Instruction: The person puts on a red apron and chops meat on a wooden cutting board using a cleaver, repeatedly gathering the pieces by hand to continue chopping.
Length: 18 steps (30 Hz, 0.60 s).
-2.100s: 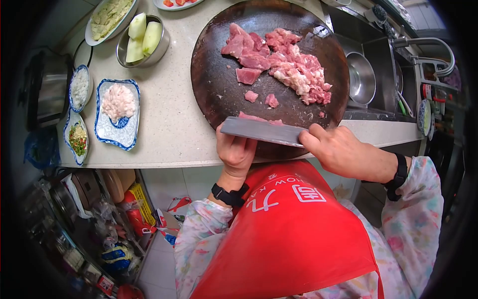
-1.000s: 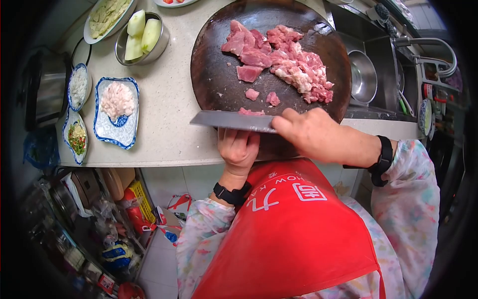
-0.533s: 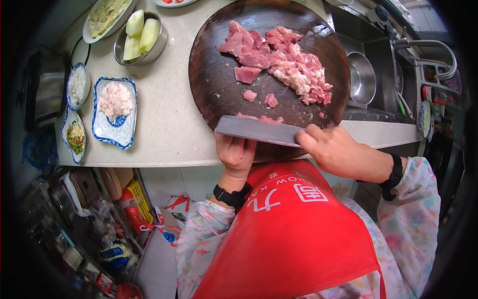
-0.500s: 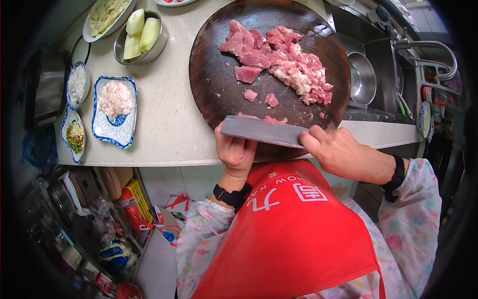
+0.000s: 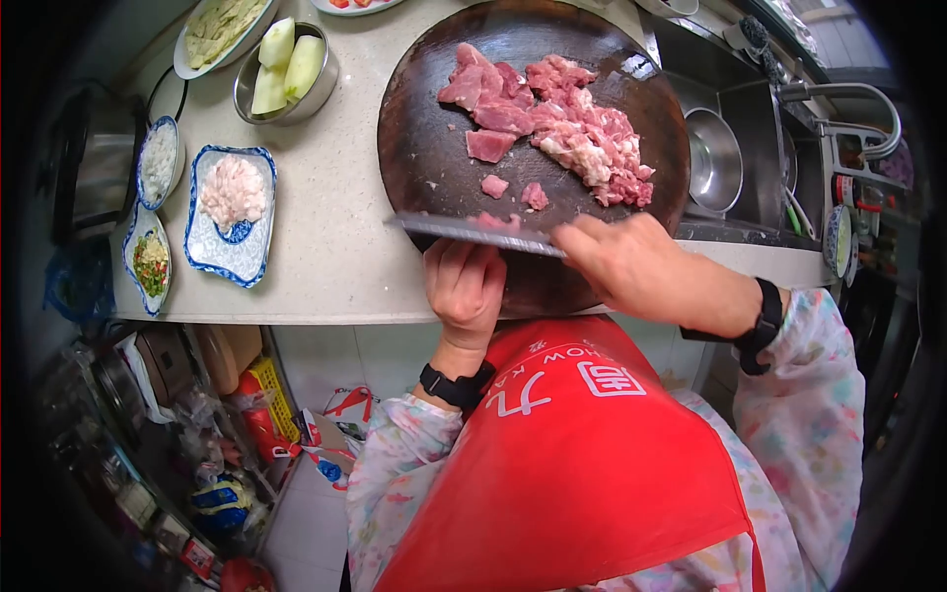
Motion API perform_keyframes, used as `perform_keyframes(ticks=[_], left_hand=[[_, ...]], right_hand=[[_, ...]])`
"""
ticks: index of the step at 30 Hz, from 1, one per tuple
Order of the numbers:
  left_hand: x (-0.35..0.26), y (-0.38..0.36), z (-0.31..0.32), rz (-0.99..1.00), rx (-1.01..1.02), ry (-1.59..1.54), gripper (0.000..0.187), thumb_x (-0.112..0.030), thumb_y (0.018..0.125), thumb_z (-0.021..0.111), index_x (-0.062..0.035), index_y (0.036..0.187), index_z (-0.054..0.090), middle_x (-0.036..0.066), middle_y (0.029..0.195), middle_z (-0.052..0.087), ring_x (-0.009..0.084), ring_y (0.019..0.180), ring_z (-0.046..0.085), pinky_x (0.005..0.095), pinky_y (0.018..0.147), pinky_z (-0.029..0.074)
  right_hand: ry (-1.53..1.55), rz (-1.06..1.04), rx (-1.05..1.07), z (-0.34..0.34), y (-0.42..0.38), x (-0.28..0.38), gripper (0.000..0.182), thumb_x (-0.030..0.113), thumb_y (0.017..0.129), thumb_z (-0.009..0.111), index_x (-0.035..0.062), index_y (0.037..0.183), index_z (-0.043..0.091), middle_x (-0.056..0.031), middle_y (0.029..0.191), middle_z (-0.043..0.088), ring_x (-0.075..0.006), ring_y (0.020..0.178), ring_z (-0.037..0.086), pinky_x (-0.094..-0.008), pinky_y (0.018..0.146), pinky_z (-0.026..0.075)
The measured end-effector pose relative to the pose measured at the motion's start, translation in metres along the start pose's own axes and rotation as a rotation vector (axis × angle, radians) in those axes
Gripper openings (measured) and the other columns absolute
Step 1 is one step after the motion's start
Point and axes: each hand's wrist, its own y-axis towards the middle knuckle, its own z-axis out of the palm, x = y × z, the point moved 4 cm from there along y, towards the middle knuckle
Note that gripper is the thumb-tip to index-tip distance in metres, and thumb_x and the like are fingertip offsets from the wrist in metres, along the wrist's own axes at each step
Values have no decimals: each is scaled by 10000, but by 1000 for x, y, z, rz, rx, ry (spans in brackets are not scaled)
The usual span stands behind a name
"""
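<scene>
A round dark chopping board (image 5: 414, 128) bears raw meat chunks (image 5: 485, 89) and a heap of cut meat (image 5: 597, 143), with two small pieces nearer me. My right hand (image 5: 617, 257) is closed round the handle end of a wide cleaver (image 5: 478, 234), whose blade reaches left across the near part of the board. Just below the blade, my left hand (image 5: 466, 286) rests at the board's near edge with its fingers curled; whatever lies under its fingertips is hidden. A few meat bits (image 5: 496, 221) show just beyond the blade.
On the counter (image 5: 326, 217) to the left are a patterned dish of pale minced meat (image 5: 233, 190), a metal bowl of peeled vegetables (image 5: 288, 74), a bowl of white food (image 5: 158, 163) and a dish of chopped seasonings (image 5: 151, 266). A sink (image 5: 745, 128) with a metal bowl (image 5: 712, 163) is at right.
The cleaver has moved left and its blade has turned more edge-on. My right hand has shifted left and up with it. My left hand has stayed nearly in place.
</scene>
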Motion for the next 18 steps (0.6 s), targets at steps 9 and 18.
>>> perform_keyframes(ticks=[9,18], left_hand=[[9,-15,2,-47,15,-28,329,-3,648,763,-41,971,711,134,987,667,365,922,630,453,833,509],[8,-8,3,-26,38,-27,366,4,640,759,-52,997,704,131,1000,677,377,953,629,482,873,478]], right_hand=[[-168,-80,92,-4,-26,12,195,73,793,558,-15,950,481,-115,769,534,-226,561,628,-322,416,476],[-261,-67,51,8,-20,16,231,85,786,559,-28,972,483,-99,782,522,-186,615,645,-297,441,489]])
